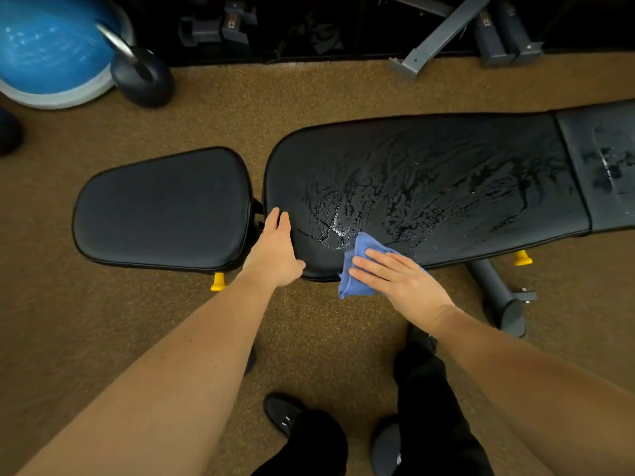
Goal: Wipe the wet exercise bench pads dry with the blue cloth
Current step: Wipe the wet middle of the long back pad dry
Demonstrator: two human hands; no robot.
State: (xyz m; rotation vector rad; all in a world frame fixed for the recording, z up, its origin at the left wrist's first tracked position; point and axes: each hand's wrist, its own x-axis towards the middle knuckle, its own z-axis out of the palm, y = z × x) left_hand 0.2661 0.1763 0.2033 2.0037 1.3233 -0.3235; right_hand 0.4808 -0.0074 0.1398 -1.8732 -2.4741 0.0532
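- Along the bottom edge of the frame, two dark shoes [282,414] and black trouser legs [426,400] stand on the brown speckled floor [326,338].
- Two bare forearms reach up from the lower corners toward the bench.
- Right hand [395,280], right of centre, lies flat with straight fingers pressing the blue cloth [357,266] against the near edge of the back pad [429,187].
- Cloth is folded; its lower left part hangs off the pad edge, and its upper corner shows past the fingertips, touching the wet patch.
- Left hand [275,252], just left of the cloth and apart from it, rests on the pad's near left corner, fingers straight and close together, thumb out along the pad's edge.
- Back pad runs from centre to the right; beads and streaks of water cover most of its middle, thickest just above the cloth.
- Seat pad [161,207], left of centre, is separated from the back pad by a narrow gap and looks matte, with no visible droplets.
- Yellow knobs [218,282] show under the near side of both pads; a grey frame foot [498,297] juts out at lower right.
- Far right, a third pad section [604,166] shows smeared wet marks.
- Upper left holds a blue balance ball [48,49] and a kettlebell [142,77]; dumbbells [220,27] sit in the dark upper middle.
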